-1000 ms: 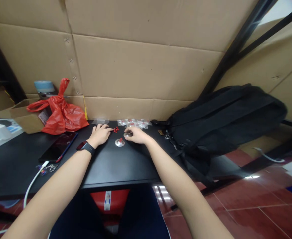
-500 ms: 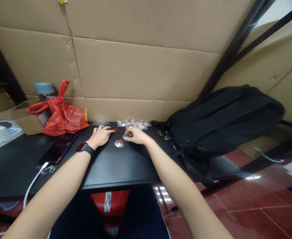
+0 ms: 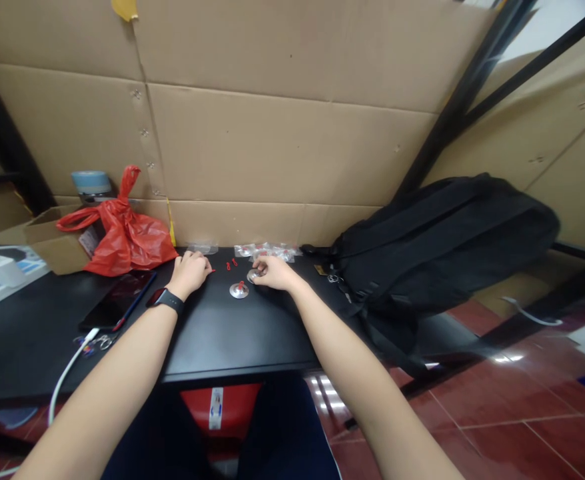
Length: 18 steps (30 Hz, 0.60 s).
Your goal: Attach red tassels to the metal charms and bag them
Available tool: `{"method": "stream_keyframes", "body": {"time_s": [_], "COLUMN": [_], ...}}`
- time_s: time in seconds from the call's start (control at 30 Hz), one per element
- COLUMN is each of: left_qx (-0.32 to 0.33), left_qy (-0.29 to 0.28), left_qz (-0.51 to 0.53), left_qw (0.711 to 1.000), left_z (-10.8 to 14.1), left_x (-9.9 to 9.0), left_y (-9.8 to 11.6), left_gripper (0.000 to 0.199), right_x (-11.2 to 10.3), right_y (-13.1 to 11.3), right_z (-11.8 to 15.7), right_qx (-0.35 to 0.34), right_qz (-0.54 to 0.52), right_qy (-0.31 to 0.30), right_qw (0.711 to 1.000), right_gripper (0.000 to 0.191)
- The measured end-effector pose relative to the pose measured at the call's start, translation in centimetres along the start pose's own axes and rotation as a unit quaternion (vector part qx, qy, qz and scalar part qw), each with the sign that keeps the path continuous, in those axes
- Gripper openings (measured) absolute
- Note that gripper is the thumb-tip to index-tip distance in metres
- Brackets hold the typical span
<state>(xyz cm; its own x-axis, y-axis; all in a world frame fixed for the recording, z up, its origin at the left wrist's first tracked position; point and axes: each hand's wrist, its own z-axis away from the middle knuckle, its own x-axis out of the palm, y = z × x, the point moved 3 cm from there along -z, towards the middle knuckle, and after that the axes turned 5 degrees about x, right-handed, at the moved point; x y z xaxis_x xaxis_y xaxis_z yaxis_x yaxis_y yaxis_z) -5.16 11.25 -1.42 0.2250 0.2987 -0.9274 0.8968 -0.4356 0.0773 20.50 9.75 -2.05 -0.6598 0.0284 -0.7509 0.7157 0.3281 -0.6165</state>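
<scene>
My left hand (image 3: 191, 273), with a black watch on its wrist, has its fingers closed on a small red piece (image 3: 213, 271) that pokes out at the fingertips. Two more small red pieces (image 3: 231, 264) lie on the black table just to its right. My right hand (image 3: 272, 273) pinches the edge of a round metal disc (image 3: 253, 275) at the table surface. Left of and nearer than that disc, a second shiny disc (image 3: 239, 291) with a red piece on top rests on the table. Behind my right hand are several clear packets (image 3: 267, 251) with red bits inside.
A phone (image 3: 117, 300) with a white cable lies on the left of the black table (image 3: 237, 340). Behind it are a red plastic bag (image 3: 127, 240) and a cardboard box (image 3: 55, 243). A black backpack (image 3: 442, 247) stands on the right, and a cardboard wall behind.
My left hand has moved left, away from the two loose red pieces, with a red piece at its fingertips. My right hand stays at the disc. The view has shifted slightly.
</scene>
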Motion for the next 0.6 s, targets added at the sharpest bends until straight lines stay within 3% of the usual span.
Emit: {"method": "stream_keyframes", "body": {"time_s": [0.1, 0.23, 0.4, 0.6], "left_qx": [-0.001, 0.016, 0.029, 0.052], "left_qy": [0.013, 0.048, 0.074, 0.097], "left_qz": [0.053, 0.197, 0.266, 0.351], "left_qw": [0.999, 0.979, 0.961, 0.930], "left_z": [0.0, 0.0, 0.4, 0.3], "left_x": [-0.2, -1.6, -3.3, -3.1], "left_y": [0.6, 2.4, 4.5, 5.6], "left_gripper": [0.018, 0.013, 0.017, 0.022], "right_x": [-0.1, -0.3, -0.5, -0.6], "right_y": [-0.4, -1.5, -3.5, -5.6], "right_z": [0.0, 0.3, 0.9, 1.6], "right_qx": [-0.001, -0.018, -0.070, -0.119], "right_qz": [-0.047, -0.118, -0.268, -0.323], "right_qy": [0.025, 0.052, 0.067, 0.068], "right_qw": [0.999, 0.991, 0.959, 0.936], "right_gripper": [0.031, 0.030, 0.031, 0.031]}}
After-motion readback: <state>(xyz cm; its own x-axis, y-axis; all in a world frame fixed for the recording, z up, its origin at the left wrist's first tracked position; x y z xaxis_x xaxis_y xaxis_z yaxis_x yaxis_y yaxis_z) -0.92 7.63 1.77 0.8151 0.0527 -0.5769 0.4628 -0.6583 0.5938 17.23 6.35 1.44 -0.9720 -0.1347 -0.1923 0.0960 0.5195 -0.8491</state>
